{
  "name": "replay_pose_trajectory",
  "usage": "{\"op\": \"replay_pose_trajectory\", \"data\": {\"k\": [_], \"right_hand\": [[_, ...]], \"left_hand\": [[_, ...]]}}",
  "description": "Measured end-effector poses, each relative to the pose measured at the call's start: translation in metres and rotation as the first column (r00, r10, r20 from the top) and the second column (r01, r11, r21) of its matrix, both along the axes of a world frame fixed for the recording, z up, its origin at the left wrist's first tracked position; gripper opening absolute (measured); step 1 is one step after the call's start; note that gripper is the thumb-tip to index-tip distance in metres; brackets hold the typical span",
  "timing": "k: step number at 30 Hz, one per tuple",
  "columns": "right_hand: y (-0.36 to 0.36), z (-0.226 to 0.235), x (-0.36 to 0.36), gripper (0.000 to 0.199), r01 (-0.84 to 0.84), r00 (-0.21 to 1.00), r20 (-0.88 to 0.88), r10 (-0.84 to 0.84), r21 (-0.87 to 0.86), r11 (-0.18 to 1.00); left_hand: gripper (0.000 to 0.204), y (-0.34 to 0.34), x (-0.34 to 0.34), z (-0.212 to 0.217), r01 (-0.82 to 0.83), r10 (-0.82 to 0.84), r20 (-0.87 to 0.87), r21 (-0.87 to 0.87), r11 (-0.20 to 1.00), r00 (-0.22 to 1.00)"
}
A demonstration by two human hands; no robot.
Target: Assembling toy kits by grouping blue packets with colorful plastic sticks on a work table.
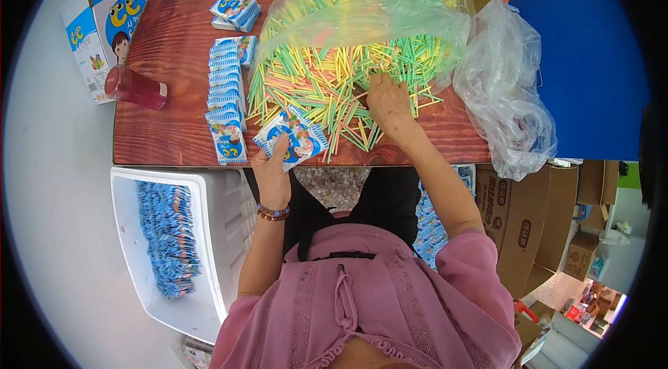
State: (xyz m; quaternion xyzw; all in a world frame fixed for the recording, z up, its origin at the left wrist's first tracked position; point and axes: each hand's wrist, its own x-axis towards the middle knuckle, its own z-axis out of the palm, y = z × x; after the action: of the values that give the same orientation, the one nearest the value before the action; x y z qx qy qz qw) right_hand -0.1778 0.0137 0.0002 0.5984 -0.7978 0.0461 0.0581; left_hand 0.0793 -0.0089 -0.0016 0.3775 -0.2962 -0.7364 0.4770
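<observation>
My left hand (272, 175) is closed on a small blue-and-white packet (298, 141) at the near edge of the table, thumb on top; whether more than one packet is in it I cannot tell. My right hand (390, 106) reaches into a heap of thin yellow, green and pink sticks (299, 77). Its fingers are curled down among them, and what they pinch is hidden. To the left of the heap runs an overlapping row of similar packets (225, 84). Beyond that row lies a small stack of packets (236, 10).
A clear plastic bag (376, 18) covers the far part of the heap, and its crumpled side (504, 84) hangs over the right edge. A red-lidded jar (137, 86) lies at the left edge near a printed box (120, 11). Below left stands a white bin (212, 230) holding packets; cartons (529, 223) stand right.
</observation>
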Motion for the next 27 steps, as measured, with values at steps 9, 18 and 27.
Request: {"op": "replay_pose_trajectory", "data": {"k": [9,18,27], "right_hand": [[0.014,0.007,-0.034,0.021,0.059,0.807,0.589,-0.040,-0.013,0.998],[0.027,-0.001,-0.031,0.014,0.310,0.217,0.964,0.151,-0.215,0.926],[0.028,-0.002,0.001,0.011,0.484,0.009,0.902,0.432,-0.382,0.788]], "left_hand": [[0.018,-0.002,0.001,-0.002,0.020,-0.020,0.000,-0.017,1.000,1.000],[0.018,-0.001,-0.001,0.001,0.009,-0.009,0.010,-0.022,1.000,1.000],[0.017,0.001,-0.003,0.005,-0.007,0.007,0.010,0.006,1.000,1.000]]}}
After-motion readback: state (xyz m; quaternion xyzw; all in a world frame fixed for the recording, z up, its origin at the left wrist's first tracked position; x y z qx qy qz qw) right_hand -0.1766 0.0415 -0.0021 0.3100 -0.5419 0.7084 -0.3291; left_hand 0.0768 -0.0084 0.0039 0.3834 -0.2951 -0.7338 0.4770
